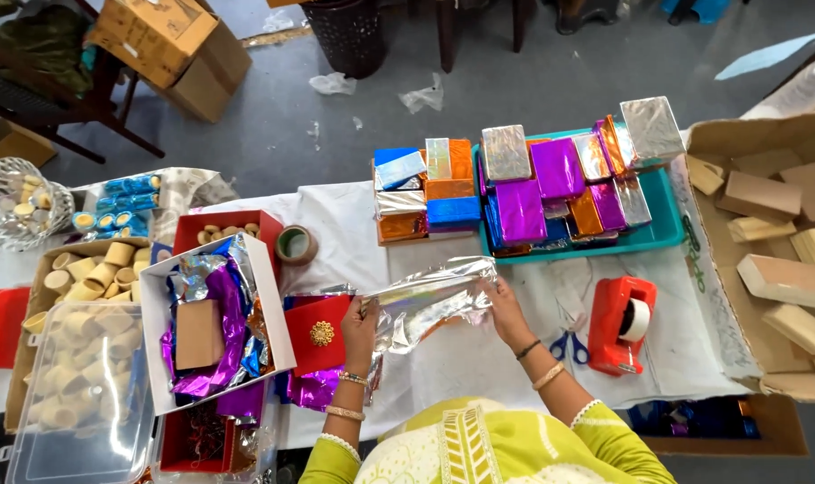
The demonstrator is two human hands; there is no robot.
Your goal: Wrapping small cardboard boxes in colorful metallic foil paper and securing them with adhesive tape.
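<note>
Both hands hold one sheet of shiny silver foil. The left hand pinches the foil's near-left edge with its fingers closed on it. The right hand grips the foil's other end, fingers closed tight around the crinkly edge. The foil stretches between the two hands, just above the white cloth on the table.

Right beside the left hand lies a red card with a little gold flower in the middle. Purple shiny foil peeks out under the card. Next to the card, further out from the left hand, sits a white box full of purple and silver foil, with a brown block inside. Beyond that box are trays of small tan paper cups. A roll of tape lies past the left hand, beside a red box.

Near the right hand, out to the side, blue scissors lie on the cloth. Just past them stands a red tape holder. Further out still is a big cardboard box with plain wooden blocks in it.

Far across from both hands sits a teal tray piled with blocks wrapped in purple, silver and orange foil. A smaller pile of wrapped blocks sits next to it.
</note>
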